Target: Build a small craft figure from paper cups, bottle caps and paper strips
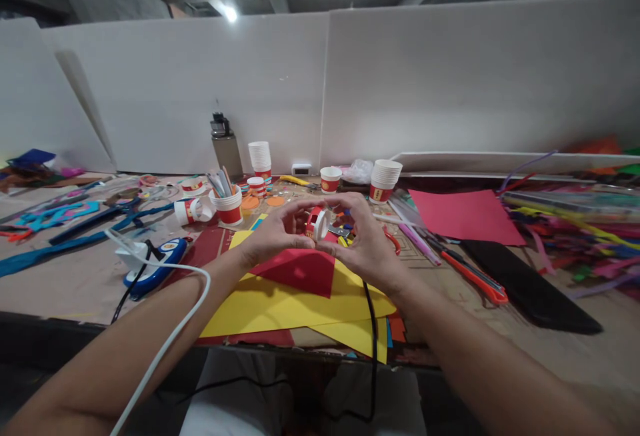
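Both hands hold a small red-and-white piece of paper cup (317, 223) between them, with what looks like a cut-out in its red side. My left hand (277, 231) grips its left edge, fingers and thumb curled round. From the right, my right hand (367, 239) pinches the white rim side, thumb below and fingers arched above. Under the hands lie a red paper sheet (305, 275) and larger yellow sheets (260, 313). Red-handled scissors (393, 239) are partly hidden behind my right hand.
Stacked paper cups (385, 179) and a cup of tools (227, 206) stand at the back. A blue power strip (157, 266) with cables sits left. To the right are an orange utility knife (473, 276), a black slab (530, 286) and red paper (465, 216).
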`<state>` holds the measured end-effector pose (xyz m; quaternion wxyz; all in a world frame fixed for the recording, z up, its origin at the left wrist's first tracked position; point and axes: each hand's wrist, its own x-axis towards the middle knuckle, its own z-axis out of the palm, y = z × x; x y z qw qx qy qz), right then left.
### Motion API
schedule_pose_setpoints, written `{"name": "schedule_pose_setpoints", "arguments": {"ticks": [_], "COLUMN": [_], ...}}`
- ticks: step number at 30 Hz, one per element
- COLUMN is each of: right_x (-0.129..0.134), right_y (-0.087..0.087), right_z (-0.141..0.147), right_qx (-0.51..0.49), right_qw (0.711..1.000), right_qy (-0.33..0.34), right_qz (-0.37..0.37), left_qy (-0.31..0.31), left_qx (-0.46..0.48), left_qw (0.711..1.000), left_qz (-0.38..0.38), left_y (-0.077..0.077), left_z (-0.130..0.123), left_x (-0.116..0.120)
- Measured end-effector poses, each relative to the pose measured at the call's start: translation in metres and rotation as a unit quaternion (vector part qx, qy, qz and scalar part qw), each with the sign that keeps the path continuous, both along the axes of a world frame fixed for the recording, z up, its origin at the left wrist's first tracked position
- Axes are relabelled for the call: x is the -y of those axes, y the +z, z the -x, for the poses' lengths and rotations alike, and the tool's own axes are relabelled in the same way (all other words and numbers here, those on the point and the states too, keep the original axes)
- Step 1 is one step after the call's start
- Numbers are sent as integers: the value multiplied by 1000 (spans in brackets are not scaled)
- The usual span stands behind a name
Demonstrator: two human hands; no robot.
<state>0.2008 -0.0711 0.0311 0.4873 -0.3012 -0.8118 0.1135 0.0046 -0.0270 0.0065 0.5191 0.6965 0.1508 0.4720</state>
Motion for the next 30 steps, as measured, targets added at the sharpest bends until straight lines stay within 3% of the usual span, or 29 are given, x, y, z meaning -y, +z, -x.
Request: {"name": "schedule_pose_setpoints", "arguments": {"ticks": [13,23,30], "right_x": [0,0,2], "right_y": [-4,-3,-2], "right_z": [2,2,3], "right_qx": [-1,-13,-19], "right_qw": [1000,1000,1000], "right_qy": [-5,9,10], "right_qz": [-23,2,13], "left_qy": [-15,-16,-6], "left_qx": [36,19,33], "left_qw": [996,999,997], "left_qz": [79,48,74], "left_y": [2,3,2], "left_z": [-3,-3,-2], "left_x": [5,5,5]}}
